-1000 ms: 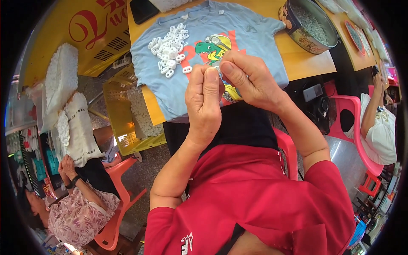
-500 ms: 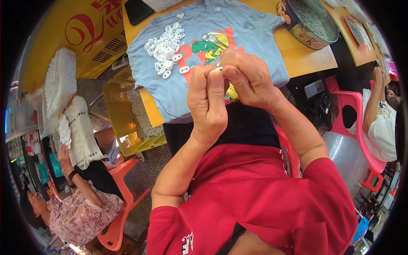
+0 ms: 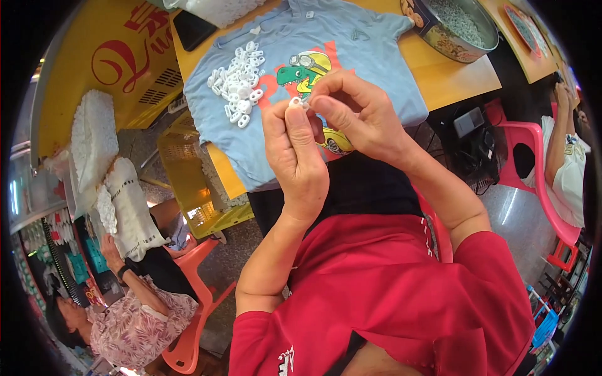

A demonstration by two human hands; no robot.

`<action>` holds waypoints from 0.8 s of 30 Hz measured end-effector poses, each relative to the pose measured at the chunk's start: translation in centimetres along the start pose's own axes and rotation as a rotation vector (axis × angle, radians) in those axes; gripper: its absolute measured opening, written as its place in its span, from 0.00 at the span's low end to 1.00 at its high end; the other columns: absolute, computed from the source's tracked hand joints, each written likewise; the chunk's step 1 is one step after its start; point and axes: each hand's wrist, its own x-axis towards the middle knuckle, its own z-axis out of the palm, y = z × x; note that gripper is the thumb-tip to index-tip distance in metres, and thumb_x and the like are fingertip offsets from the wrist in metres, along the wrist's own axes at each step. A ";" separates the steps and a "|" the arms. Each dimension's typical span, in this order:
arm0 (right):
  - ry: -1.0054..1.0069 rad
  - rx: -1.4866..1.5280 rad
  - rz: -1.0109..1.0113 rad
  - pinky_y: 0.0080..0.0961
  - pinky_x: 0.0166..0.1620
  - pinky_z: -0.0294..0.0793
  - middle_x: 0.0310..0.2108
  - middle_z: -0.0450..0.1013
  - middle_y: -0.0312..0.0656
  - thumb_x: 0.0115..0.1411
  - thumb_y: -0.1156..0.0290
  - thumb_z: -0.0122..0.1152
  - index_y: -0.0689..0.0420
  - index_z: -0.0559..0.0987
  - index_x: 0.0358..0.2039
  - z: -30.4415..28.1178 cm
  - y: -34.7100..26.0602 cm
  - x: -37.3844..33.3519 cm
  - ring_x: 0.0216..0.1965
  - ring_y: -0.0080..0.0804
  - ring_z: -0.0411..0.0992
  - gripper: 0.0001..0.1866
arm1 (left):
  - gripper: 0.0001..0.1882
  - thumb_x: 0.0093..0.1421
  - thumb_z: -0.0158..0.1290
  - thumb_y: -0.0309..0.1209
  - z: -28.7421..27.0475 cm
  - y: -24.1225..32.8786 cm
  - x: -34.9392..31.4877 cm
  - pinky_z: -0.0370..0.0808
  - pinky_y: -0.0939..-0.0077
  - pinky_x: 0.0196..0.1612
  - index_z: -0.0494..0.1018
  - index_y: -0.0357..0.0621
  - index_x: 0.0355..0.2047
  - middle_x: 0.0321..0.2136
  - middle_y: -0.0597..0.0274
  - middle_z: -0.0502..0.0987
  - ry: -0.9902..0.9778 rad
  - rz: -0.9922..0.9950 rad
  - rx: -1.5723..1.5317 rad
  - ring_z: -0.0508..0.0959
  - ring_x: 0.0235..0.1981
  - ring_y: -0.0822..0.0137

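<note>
My left hand pinches a small white plastic piece with two round openings between thumb and forefinger. Close on its right, my right hand has thumb and forefinger brought together at the piece's edge. Whatever sits between those right fingertips is too small to make out. Both hands are raised over a light blue T-shirt with a dinosaur print, spread on a wooden table. A loose pile of similar white pieces lies on the shirt, left of my hands.
A round tin of small metal parts stands at the table's right. A dark phone lies at the back left. A yellow crate is below the table's left side. People sit on a red chair and a pink chair.
Both hands have shifted slightly left. My right fingers have drawn apart from my left thumb, so the white piece shows more. The whole view has shifted a little.
</note>
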 end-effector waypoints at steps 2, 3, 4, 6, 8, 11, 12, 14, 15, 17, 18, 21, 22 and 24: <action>-0.015 -0.038 -0.036 0.16 0.37 0.69 0.39 0.69 0.37 0.66 0.72 0.55 0.64 0.73 0.40 -0.3 0.2 0.1 0.35 0.19 0.67 0.08 | 0.07 0.72 0.40 0.31 -0.1 0.0 -0.1 0.61 0.85 0.26 0.65 0.41 0.38 0.24 0.71 0.65 -0.018 0.037 0.056 0.62 0.23 0.81; -0.041 -0.076 -0.068 0.17 0.39 0.70 0.40 0.69 0.38 0.65 0.73 0.56 0.64 0.73 0.41 -0.4 0.3 0.2 0.37 0.20 0.68 0.08 | 0.07 0.71 0.41 0.30 -0.2 0.0 -0.2 0.62 0.85 0.26 0.64 0.41 0.38 0.25 0.70 0.65 -0.019 0.046 0.087 0.63 0.23 0.81; -0.037 -0.076 -0.069 0.17 0.39 0.70 0.40 0.69 0.38 0.65 0.73 0.56 0.64 0.73 0.41 -0.4 0.1 0.1 0.37 0.20 0.68 0.08 | 0.06 0.71 0.42 0.29 -0.3 -0.1 -0.2 0.62 0.85 0.26 0.64 0.40 0.38 0.25 0.70 0.65 -0.020 0.055 0.117 0.63 0.23 0.81; -0.050 -0.182 -0.076 0.18 0.42 0.70 0.41 0.68 0.39 0.64 0.74 0.56 0.65 0.74 0.41 -0.7 -0.4 0.1 0.40 0.22 0.68 0.08 | 0.06 0.70 0.42 0.29 -0.4 -0.2 -0.2 0.62 0.85 0.26 0.64 0.40 0.37 0.25 0.70 0.65 -0.028 0.075 0.135 0.63 0.23 0.81; -0.043 -0.164 -0.069 0.19 0.43 0.70 0.41 0.68 0.39 0.64 0.75 0.56 0.65 0.74 0.41 -0.8 -0.1 -0.1 0.40 0.22 0.68 0.08 | 0.06 0.70 0.43 0.28 -0.6 -0.2 -0.2 0.62 0.85 0.26 0.64 0.40 0.37 0.26 0.69 0.65 -0.031 0.096 0.155 0.64 0.24 0.81; -0.030 -0.132 -0.064 0.19 0.45 0.69 0.41 0.68 0.39 0.64 0.75 0.57 0.65 0.74 0.41 -0.8 0.1 -0.3 0.41 0.22 0.68 0.08 | 0.05 0.69 0.45 0.28 -1.1 -0.4 -0.2 0.63 0.84 0.27 0.65 0.39 0.35 0.26 0.69 0.65 -0.051 0.071 0.166 0.65 0.24 0.80; -0.026 -0.112 -0.068 0.19 0.46 0.69 0.41 0.68 0.39 0.64 0.76 0.56 0.65 0.74 0.41 -0.7 0.1 -0.3 0.42 0.22 0.68 0.08 | 0.05 0.69 0.46 0.27 -1.3 -0.5 -0.2 0.64 0.85 0.27 0.65 0.39 0.35 0.26 0.69 0.66 -0.059 0.074 0.172 0.66 0.25 0.80; -0.035 -0.075 -0.016 0.20 0.46 0.69 0.41 0.69 0.39 0.64 0.76 0.56 0.65 0.74 0.41 -0.6 0.0 -0.4 0.42 0.22 0.68 0.07 | 0.05 0.69 0.46 0.27 -1.7 -0.4 -0.2 0.64 0.85 0.27 0.65 0.39 0.35 0.27 0.68 0.67 -0.063 0.077 0.179 0.66 0.25 0.81; -0.042 -0.038 0.035 0.20 0.46 0.69 0.41 0.69 0.39 0.64 0.76 0.56 0.65 0.73 0.41 -0.5 0.0 -0.4 0.43 0.22 0.68 0.07 | 0.04 0.68 0.47 0.26 -1.9 -0.2 -0.3 0.66 0.85 0.29 0.66 0.39 0.36 0.29 0.68 0.68 -0.068 0.036 0.136 0.68 0.27 0.80; -0.059 -0.031 0.039 0.20 0.47 0.69 0.41 0.69 0.39 0.65 0.76 0.56 0.65 0.73 0.41 -0.5 0.0 -0.3 0.43 0.21 0.67 0.07 | 0.03 0.67 0.48 0.25 -1.9 0.1 -0.3 0.68 0.86 0.31 0.67 0.39 0.36 0.31 0.67 0.69 -0.066 -0.005 0.094 0.69 0.29 0.80; -0.073 -0.024 0.041 0.20 0.47 0.69 0.41 0.69 0.39 0.65 0.76 0.55 0.65 0.73 0.40 -0.4 0.0 -0.2 0.43 0.21 0.67 0.07 | 0.03 0.66 0.50 0.24 -1.9 0.2 -0.3 0.69 0.85 0.34 0.67 0.38 0.38 0.33 0.67 0.69 -0.045 -0.004 0.056 0.70 0.31 0.80; -0.093 -0.076 0.110 0.20 0.47 0.69 0.41 0.69 0.38 0.65 0.75 0.55 0.65 0.73 0.41 -0.5 0.2 -0.1 0.43 0.21 0.67 0.07 | 0.05 0.64 0.52 0.22 -2.3 0.4 -0.4 0.71 0.85 0.38 0.69 0.37 0.39 0.35 0.66 0.70 -0.026 -0.007 0.035 0.72 0.34 0.78; -0.103 -0.075 0.111 0.20 0.47 0.69 0.41 0.69 0.38 0.65 0.75 0.55 0.65 0.73 0.41 -0.5 0.2 -0.1 0.43 0.21 0.67 0.07 | 0.06 0.64 0.53 0.21 -2.6 0.5 -0.4 0.71 0.85 0.39 0.69 0.37 0.40 0.35 0.65 0.70 -0.036 -0.015 0.052 0.72 0.35 0.78; -0.123 -0.105 0.108 0.20 0.47 0.69 0.41 0.69 0.38 0.65 0.75 0.55 0.65 0.73 0.41 -0.6 0.3 -0.2 0.43 0.21 0.67 0.07 | 0.05 0.63 0.53 0.21 -2.9 0.4 -0.5 0.71 0.85 0.39 0.70 0.37 0.39 0.35 0.65 0.70 -0.019 -0.015 0.074 0.72 0.35 0.78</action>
